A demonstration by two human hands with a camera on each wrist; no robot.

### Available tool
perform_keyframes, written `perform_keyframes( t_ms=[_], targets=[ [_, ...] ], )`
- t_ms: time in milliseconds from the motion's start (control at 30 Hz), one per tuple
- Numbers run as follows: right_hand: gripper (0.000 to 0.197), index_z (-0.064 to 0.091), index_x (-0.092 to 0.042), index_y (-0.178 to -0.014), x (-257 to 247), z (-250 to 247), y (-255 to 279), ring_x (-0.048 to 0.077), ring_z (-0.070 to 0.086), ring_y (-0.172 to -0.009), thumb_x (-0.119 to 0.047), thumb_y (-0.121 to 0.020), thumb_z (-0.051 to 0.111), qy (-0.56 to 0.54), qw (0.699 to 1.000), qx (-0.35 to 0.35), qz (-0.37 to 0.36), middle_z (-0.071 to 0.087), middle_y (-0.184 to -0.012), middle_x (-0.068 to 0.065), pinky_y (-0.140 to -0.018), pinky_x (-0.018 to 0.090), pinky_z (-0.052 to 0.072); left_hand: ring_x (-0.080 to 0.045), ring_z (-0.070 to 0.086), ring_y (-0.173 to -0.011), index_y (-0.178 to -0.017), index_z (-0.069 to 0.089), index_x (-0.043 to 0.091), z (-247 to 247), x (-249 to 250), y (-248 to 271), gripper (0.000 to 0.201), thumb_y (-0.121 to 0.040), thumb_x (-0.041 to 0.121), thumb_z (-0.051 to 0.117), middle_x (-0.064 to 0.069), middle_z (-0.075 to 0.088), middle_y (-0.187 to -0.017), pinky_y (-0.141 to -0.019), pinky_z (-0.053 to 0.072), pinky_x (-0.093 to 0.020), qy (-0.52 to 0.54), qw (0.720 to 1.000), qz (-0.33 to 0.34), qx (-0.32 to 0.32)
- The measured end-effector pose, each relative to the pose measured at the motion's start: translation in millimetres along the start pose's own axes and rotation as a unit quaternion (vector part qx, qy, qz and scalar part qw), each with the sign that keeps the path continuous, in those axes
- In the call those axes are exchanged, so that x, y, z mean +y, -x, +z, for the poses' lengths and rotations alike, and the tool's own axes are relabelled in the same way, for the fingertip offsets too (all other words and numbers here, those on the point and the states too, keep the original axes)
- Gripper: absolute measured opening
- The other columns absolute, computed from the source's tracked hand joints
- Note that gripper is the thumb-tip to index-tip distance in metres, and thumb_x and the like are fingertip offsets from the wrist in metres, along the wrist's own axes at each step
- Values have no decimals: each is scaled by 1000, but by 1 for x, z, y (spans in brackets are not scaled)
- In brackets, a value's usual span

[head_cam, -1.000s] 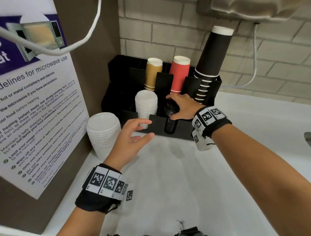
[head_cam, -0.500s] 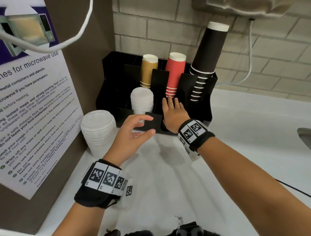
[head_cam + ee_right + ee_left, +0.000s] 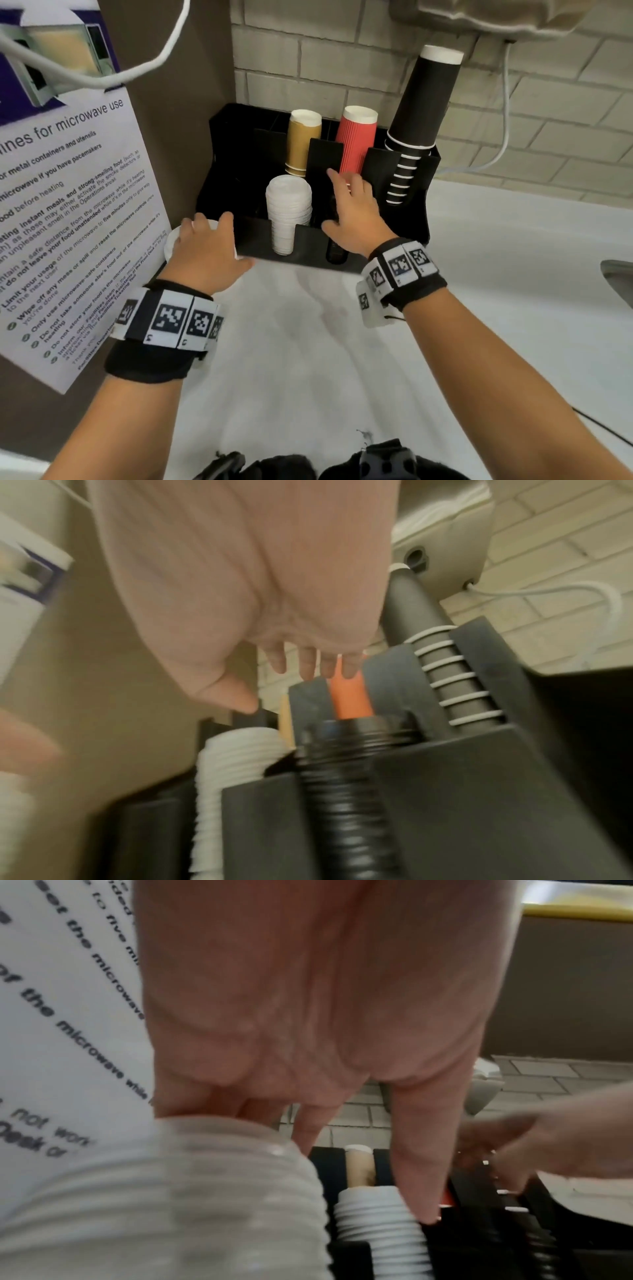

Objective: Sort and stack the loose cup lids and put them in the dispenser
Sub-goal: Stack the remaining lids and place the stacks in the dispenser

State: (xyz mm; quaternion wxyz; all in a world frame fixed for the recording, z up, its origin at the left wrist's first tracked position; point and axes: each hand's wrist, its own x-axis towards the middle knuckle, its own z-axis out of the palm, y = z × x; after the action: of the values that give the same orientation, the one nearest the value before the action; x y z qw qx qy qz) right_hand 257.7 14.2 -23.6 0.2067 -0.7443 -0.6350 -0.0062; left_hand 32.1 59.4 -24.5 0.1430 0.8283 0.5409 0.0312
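Note:
A tall stack of large white lids stands on the counter left of the black dispenser. My left hand lies over its top, fingers spread and draped past the far edge, thumb out to the right. A stack of smaller white lids sits in a front slot. Beside it, black lids fill the neighbouring slot. My right hand hovers flat just over them, fingers straight.
Tan cups, red cups and a tall column of black cups stand in the dispenser's rear slots. A microwave notice covers the wall at left. A sink edge shows at far right.
My left hand moved left from in front of the dispenser onto the large white lid stack. My right hand let go of the black lids and flattened above them.

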Motion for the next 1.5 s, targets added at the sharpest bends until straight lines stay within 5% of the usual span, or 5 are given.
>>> perform_keyframes(
  t_ms=[100,267,567,1100,1500],
  targets=[
    [56,44,-5,-135,-29,21,14,29,50,-115,-11,-84,66,-172,980,-97,-32,50,-123,14,-100,40,43,-44,17,-142,-152,4,2,0,-6,-4,88,-95,44,55,-32,18,-152,-115,17,-45,-54,998,-34,-15],
    [90,23,-16,-148,-67,80,20,21,44,-128,-21,-77,79,-241,904,-352,1,44,-141,7,-106,34,39,-35,19,-145,-151,13,2,3,-15,-2,72,-99,39,47,-19,22,-156,-117,20,-46,-137,990,-17,-26],
    [111,17,-25,-144,-89,114,11,17,52,-113,-10,-60,88,-366,902,-227,21,54,-126,1,-87,24,44,-37,-5,-148,-153,-4,5,8,-16,5,73,-103,29,43,-15,-5,-162,-120,10,-44,-85,995,9,-56],
    [101,23,-35,-138,38,33,83,12,51,-114,-23,-62,89,-351,912,-120,175,50,-123,-10,-87,25,49,-19,-4,-150,-152,25,15,47,88,-9,61,-99,30,52,-3,7,-163,-116,0,-26,109,939,315,-83],
    [107,18,-37,-144,43,-12,66,13,51,-116,-35,-63,87,-342,922,-109,148,49,-127,-3,-90,21,42,-2,53,-119,-117,60,35,43,50,-18,29,-93,19,62,13,59,-126,-98,43,-23,487,842,228,29]
  ],
)
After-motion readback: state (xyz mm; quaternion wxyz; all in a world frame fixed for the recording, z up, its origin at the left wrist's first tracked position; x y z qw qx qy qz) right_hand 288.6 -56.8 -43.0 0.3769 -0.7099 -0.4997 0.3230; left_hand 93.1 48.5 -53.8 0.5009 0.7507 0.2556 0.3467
